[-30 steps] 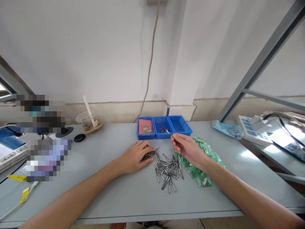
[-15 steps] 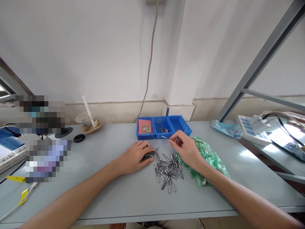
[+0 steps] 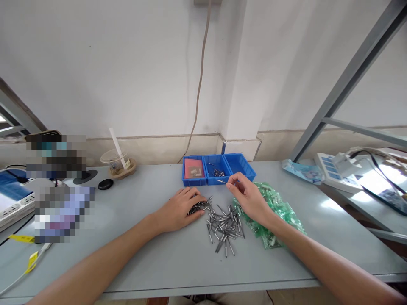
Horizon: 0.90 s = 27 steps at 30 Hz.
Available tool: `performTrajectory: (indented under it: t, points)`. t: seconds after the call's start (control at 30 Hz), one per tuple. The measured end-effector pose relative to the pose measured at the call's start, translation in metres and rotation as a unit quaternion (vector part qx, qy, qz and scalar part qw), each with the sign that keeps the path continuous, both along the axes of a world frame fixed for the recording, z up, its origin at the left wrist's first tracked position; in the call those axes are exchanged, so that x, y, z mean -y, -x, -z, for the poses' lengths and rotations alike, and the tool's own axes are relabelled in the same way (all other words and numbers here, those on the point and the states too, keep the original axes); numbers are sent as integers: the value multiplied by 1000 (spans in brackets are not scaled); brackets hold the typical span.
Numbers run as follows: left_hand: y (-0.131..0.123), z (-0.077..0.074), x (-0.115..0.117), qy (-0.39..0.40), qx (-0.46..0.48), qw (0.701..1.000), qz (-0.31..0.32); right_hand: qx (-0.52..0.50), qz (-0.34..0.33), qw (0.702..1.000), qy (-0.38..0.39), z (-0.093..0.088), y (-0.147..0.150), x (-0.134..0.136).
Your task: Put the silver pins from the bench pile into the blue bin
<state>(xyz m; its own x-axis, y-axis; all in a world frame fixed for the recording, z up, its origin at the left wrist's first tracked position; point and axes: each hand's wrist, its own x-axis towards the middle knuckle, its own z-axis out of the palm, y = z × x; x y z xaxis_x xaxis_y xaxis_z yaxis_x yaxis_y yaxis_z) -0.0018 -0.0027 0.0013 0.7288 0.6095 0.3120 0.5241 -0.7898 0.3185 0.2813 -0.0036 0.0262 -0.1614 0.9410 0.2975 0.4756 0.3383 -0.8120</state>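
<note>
My right hand (image 3: pixel 247 194) is closed in a pinch on a single blind rivet (image 3: pixel 221 181), whose tip points left in front of the blue bins. On the table, my left hand (image 3: pixel 182 210) curls around a bunch of blind rivets (image 3: pixel 197 207), partly hidden under its fingers. A loose pile of silvery blind rivets (image 3: pixel 226 228) lies between and below the two hands. Just beyond my fingers stand three joined blue bins: the left bin (image 3: pixel 194 182) holds a pink piece, the middle bin (image 3: pixel 220 180) several rivets, and the right bin (image 3: pixel 240 163) shows a bare floor.
Green plastic bags (image 3: pixel 276 212) lie under and beside my right forearm. A light blue packet (image 3: pixel 303 171) and a white power strip (image 3: pixel 337 173) are at the right. To the left are a black round object (image 3: pixel 105 184) and a clear cup (image 3: pixel 114 157).
My right hand has shifted very slightly right, and the rivet in its pinch has turned a little. My left hand and the pile have not moved.
</note>
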Motion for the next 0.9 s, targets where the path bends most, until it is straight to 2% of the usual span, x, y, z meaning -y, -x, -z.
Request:
performTrajectory:
  t: [0.23,0.43,0.6,0.67,0.77,0.9]
  points:
    - [0,-1,0,4,-6,1000,0,-104,-17,991,77,2,0,-4]
    - [1,0,0,3,-4,1000,0,-232,-40,952,195,-3,-2,-5]
    - [1,1,0,1,-2,1000,-3,-289,-58,926,235,-3,-3,-6]
    - [1,2,0,0,-2,1000,-2,-283,-58,929,231,-3,-2,-6]
    - [1,1,0,1,-3,1000,-1,-217,-37,957,188,-2,-1,-6]
    - [1,-1,0,5,-5,1000,-2,-53,17,998,44,0,1,-3]
